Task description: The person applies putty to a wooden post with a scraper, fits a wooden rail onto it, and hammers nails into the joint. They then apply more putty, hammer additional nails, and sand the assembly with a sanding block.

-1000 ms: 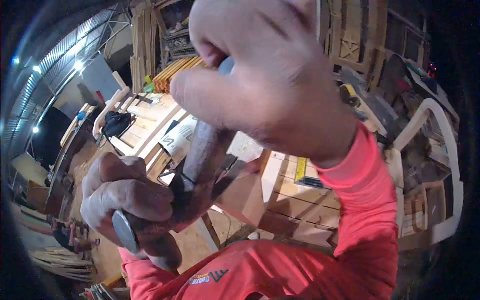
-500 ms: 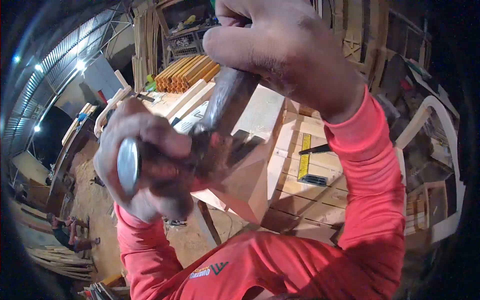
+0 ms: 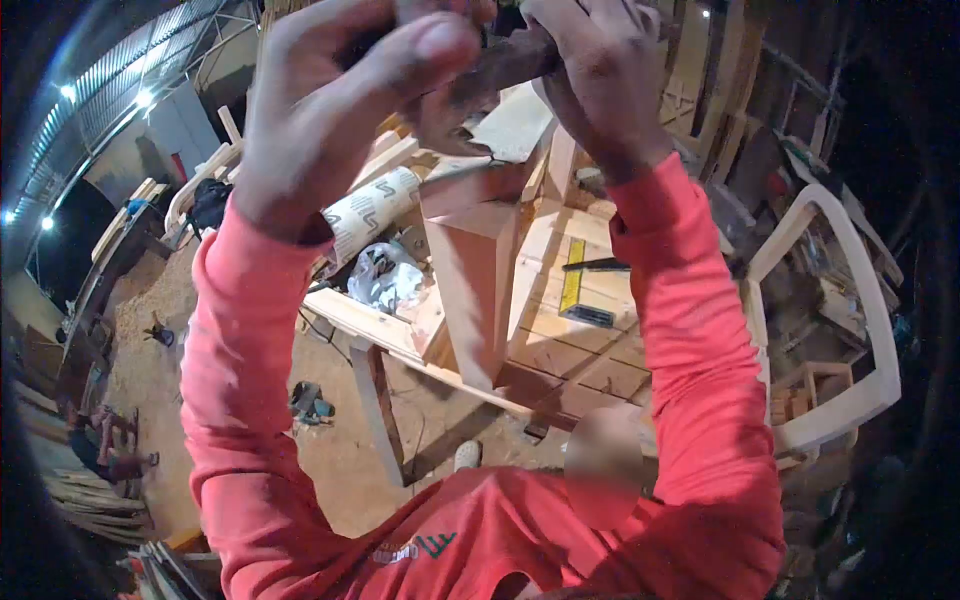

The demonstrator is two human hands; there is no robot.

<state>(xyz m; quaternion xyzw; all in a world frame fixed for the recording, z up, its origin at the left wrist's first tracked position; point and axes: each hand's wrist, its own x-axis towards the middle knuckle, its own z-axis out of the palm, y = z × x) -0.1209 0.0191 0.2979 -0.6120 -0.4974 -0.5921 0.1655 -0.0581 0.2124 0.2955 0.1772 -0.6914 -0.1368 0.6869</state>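
Both of my hands are raised at the top of the head view around a dark-handled hammer (image 3: 510,62). My left hand (image 3: 330,110) is closed around its head end, thumb stretched along it; the head is mostly hidden and blurred. My right hand (image 3: 605,75) grips the handle's other end. Below them, a tall pale wooden block (image 3: 470,290) stands upright on the slatted wooden bench (image 3: 640,345). A square (image 3: 574,285) with a yellow blade and dark stock lies to its right, a thin dark tool (image 3: 598,265) across it.
Left of the block are a printed roll (image 3: 375,208) and a clear plastic bag (image 3: 385,278). A curved wooden frame (image 3: 880,310) stands at right. A bench leg (image 3: 377,410) reaches the dusty floor. Another person (image 3: 100,440) is far left.
Both hands have risen with the hammer, the left also moving right. The hammer has swung from steeply slanted to nearly level. The block and bench show more fully below.
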